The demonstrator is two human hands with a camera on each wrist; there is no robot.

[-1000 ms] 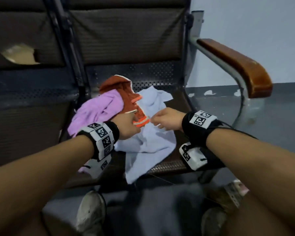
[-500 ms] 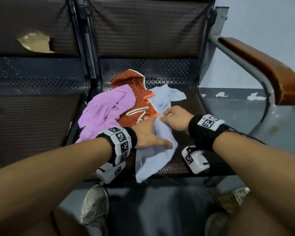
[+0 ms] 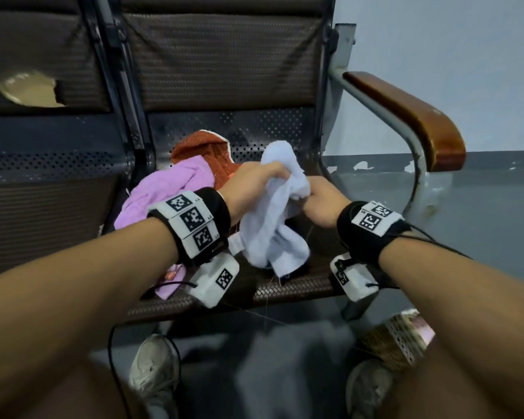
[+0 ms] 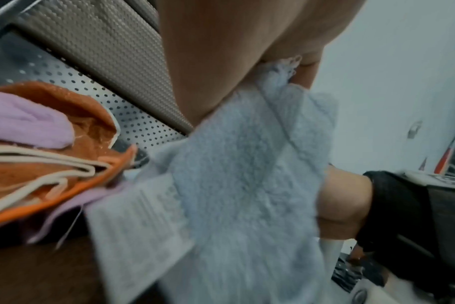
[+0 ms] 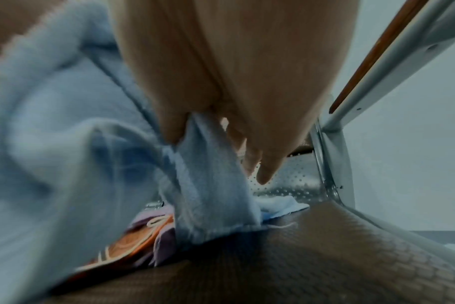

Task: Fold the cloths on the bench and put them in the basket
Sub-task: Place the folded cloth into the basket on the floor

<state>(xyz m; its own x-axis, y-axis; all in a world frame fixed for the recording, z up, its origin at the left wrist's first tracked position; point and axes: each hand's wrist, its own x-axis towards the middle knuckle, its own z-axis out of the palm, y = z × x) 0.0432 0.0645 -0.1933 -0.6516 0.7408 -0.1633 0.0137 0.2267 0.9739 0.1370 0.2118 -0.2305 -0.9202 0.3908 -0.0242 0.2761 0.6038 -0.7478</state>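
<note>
Above bench (image 3: 300, 285), hands pinch blue cloth (image 3: 266, 234).

the head view looks down and forward over both forearms at the bench seat (image 3: 288, 290). each wrist view sits very close under its hand, facing the far backrest; all share the pale blue cloth (image 3: 273, 225).

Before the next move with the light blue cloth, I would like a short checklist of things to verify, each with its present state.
1. Left hand grips the light blue cloth: ok.
2. Right hand pinches its edge: ok.
3. Cloth fully clear of the bench seat: cannot tell.
4. Cloth spread flat for folding: not ok, it hangs bunched.
5. Purple cloth and orange cloth left on the seat: ok.
6. Basket within reach, low on the right: ok, though mostly hidden.
</note>
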